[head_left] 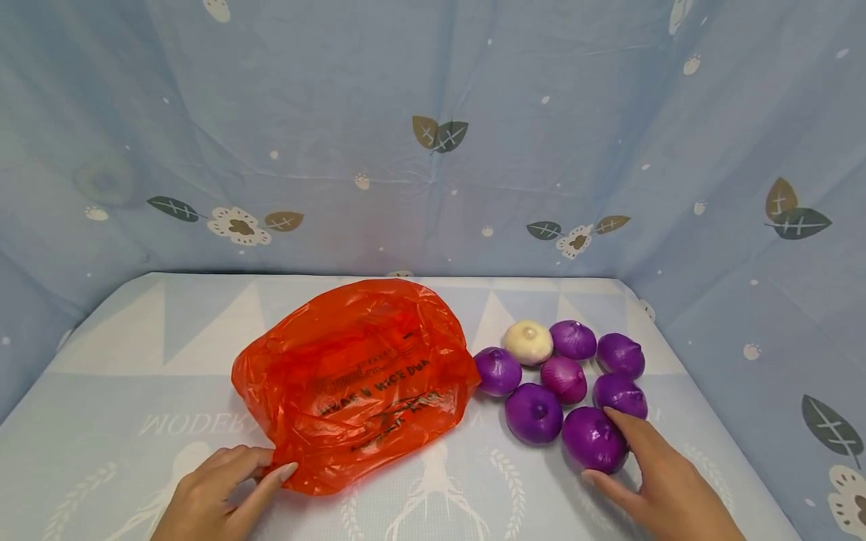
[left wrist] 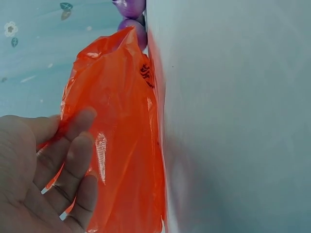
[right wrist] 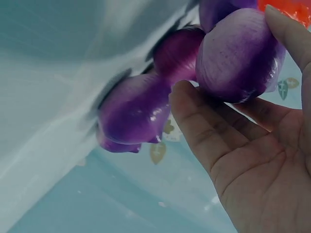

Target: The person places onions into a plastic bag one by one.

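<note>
A red plastic bag (head_left: 352, 398) with dark printing lies on the table, its mouth spread wide. My left hand (head_left: 219, 488) pinches the rim at its near left corner between thumb and fingers; in the left wrist view the bag's side (left wrist: 121, 136) rises beside that hand (left wrist: 43, 170). At the right, my right hand (head_left: 666, 481) grips the nearest purple onion (head_left: 594, 439), thumb on the near side and fingers on the far side. The right wrist view has this onion (right wrist: 238, 58) between thumb and fingers of the hand (right wrist: 262, 170).
Several more purple onions (head_left: 534, 413) cluster behind the gripped one, with one pale onion (head_left: 528, 343) at the back. The leftmost onion (head_left: 498, 371) sits against the bag's right corner. A blue patterned curtain (head_left: 433, 165) stands behind the table (head_left: 101, 398) and along its sides.
</note>
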A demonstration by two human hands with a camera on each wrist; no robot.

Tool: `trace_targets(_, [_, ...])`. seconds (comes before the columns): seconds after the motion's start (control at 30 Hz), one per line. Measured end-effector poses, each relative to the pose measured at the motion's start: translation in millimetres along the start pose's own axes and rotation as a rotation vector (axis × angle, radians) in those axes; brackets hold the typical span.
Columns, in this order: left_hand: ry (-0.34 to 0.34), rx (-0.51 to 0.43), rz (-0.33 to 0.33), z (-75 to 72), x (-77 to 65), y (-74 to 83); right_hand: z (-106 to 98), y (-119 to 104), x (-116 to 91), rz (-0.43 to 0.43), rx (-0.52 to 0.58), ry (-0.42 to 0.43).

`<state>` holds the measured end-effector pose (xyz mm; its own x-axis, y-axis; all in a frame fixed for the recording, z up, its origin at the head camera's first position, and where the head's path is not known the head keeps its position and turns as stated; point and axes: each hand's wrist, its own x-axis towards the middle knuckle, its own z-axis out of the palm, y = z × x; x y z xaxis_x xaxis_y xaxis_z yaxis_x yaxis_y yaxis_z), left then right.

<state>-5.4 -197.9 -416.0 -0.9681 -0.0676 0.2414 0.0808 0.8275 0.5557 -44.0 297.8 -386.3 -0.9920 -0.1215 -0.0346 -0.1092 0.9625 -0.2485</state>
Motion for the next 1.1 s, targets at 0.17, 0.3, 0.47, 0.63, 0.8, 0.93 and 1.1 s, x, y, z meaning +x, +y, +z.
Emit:
trace_targets(0.17, [0.079,-0.029,0.106,3.2,0.1,-2.7,-6.6,-9.3,-0.8,-0.041,0.008,0.035])
trace_targets(0.3, [0.118,-0.056,0.188,3.6,1.4,-5.4,-11.7,-21.6,-0.2,-0.098,0.022,0.087])
trace_targets(0.47, [0.137,-0.081,0.241,3.9,2.4,-9.0,-16.6,-36.2,4.4,-0.194,0.035,0.183])
trace_targets(0.63, [0.152,-0.126,0.316,4.5,3.1,-10.3,-20.7,-53.9,11.6,-0.268,0.041,0.189])
trace_targets(0.8, [0.142,-0.143,0.299,5.2,1.4,-9.7,-24.1,-75.4,20.4,-0.379,0.064,0.158])
trace_targets(0.93, [0.126,-0.143,0.264,5.0,-0.2,-9.1,-25.2,-92.4,29.8,-0.483,0.080,0.120])
trace_targets(1.1, [0.115,-0.130,0.216,2.3,-1.3,-6.8,-23.8,-118.0,48.0,-0.701,0.044,0.100])
